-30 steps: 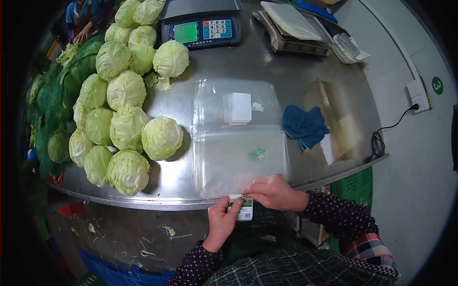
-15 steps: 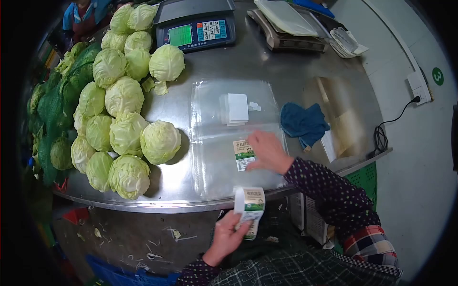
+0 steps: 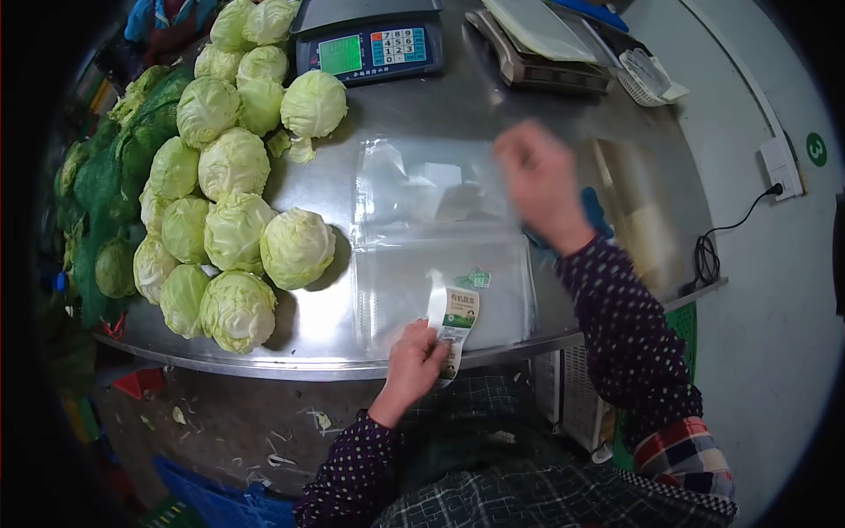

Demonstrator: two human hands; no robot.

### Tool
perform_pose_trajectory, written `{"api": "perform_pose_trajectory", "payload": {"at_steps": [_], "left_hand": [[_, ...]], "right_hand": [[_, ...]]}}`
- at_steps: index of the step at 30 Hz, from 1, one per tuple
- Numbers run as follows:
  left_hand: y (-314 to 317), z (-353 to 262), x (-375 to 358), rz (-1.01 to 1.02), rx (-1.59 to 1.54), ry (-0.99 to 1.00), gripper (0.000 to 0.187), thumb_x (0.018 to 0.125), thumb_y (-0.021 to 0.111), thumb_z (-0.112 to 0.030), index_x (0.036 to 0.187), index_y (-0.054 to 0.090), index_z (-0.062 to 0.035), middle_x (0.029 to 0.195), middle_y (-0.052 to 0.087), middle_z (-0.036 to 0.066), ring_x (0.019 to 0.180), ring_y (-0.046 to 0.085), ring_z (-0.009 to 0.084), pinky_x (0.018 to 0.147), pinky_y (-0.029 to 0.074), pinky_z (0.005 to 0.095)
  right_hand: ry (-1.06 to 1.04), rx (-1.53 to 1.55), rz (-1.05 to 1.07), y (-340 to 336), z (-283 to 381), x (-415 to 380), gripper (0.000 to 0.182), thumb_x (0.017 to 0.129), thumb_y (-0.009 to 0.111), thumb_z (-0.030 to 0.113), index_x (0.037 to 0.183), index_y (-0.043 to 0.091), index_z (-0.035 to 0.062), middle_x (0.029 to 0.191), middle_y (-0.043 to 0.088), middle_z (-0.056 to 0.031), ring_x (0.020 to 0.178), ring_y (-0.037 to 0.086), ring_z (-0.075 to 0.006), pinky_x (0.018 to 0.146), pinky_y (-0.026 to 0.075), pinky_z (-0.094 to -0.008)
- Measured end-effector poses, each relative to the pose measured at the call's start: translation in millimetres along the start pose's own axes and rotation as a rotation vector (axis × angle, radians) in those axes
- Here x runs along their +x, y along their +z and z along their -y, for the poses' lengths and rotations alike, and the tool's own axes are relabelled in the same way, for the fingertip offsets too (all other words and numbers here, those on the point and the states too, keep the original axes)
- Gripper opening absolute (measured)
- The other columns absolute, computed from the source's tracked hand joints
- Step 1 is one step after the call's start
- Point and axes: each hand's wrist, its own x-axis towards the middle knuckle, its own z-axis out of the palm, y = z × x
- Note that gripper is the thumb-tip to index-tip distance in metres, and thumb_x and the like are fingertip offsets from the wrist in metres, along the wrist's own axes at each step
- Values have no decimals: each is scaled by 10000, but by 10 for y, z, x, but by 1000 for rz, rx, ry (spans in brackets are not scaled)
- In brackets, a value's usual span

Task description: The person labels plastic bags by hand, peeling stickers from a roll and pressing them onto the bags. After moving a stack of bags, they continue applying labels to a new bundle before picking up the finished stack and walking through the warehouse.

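A strip of printed labels (image 3: 459, 312) curls up from my left hand (image 3: 415, 356), which is closed on it at the table's front edge. My right hand (image 3: 537, 180) is raised over the right side of the clear plastic bags (image 3: 414, 277). It is blurred, its fingers curled together; what they hold, if anything, cannot be made out. Clear film with glare covers the white cards (image 3: 442, 180) on the upper part of the bags. A small green print (image 3: 476, 278) shows on the lower part. Beside my right wrist, the blue cloth (image 3: 595, 211) is partly hidden.
Cabbages (image 3: 233, 163) are grouped on the left, beside a green net (image 3: 114, 176). A lit scale (image 3: 365, 48) stands at the back, another scale (image 3: 546, 66) to its right. A white basket (image 3: 647, 79) and a co-worker's blue sleeve (image 3: 141, 19) show at the edges.
My right hand has moved up and right from the label on the bags, and that label no longer shows. My left hand has moved slightly up with the label strip. The white cards look more covered.
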Motion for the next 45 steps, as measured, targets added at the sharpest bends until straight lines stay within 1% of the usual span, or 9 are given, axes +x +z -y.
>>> {"api": "perform_pose_trajectory", "payload": {"at_steps": [5,7,12,18,22,30,38,42,45], "left_hand": [[-22,8,-37,-55,-236,-77,168,851,638,-107,993,657,-18,914,618,147,932,596,294,800,473,370],[-29,-6,-51,-87,-227,-27,188,841,651,-107,1007,660,-20,1031,607,139,965,597,282,814,474,359],[-63,-99,-38,-273,-46,289,170,800,704,-109,923,666,3,1255,555,151,1086,581,298,873,472,339],[-33,-118,-332,-124,-297,-160,194,846,720,-149,899,686,35,615,613,1,612,515,40,576,457,233],[-19,-127,-780,29,-296,-247,225,849,720,-156,993,704,17,775,707,58,710,613,56,652,502,239],[-258,-277,-816,-14,-261,45,169,847,696,-120,988,668,-30,791,599,121,647,596,253,600,467,326],[-152,-224,-415,192,-74,216,149,845,663,-146,912,615,-22,877,603,137,800,612,321,649,480,394],[27,107,-24,-119,145,323,125,795,646,-85,854,575,-1,919,606,182,943,566,389,779,465,465],[55,42,-70,-96,102,189,123,794,637,-71,877,586,2,942,607,195,974,556,399,815,462,464]], "right_hand": [[-316,-184,349,286,-280,-780,134,868,669,95,960,629,7,836,603,-59,782,559,-101,696,464,-244],[224,123,686,352,-268,-1102,177,856,697,98,987,641,-7,819,594,-26,800,553,-60,676,463,-234],[361,346,700,354,-112,-1349,185,830,729,116,960,661,4,763,602,-36,710,563,-87,617,463,-251],[-35,60,626,288,17,-1330,188,782,754,158,902,680,34,792,633,-93,695,608,-191,616,471,-265],[269,71,493,205,115,-680,270,760,770,199,953,665,42,810,633,-104,731,619,-226,639,481,-301],[-89,-473,420,685,-515,-943,659,605,826,394,1103,540,69,1050,523,-123,1049,527,-328,853,423,-434],[-181,-306,666,646,-624,-1331,326,687,772,358,878,651,124,904,581,-44,943,549,-253,835,420,-384],[84,-133,715,543,-649,-1053,168,798,699,269,827,652,110,847,621,-80,870,593,-238,797,465,-384],[-59,17,186,-35,-70,-269,175,819,682,180,943,652,59,913,638,-74,825,620,-239,761,493,-353]]}}
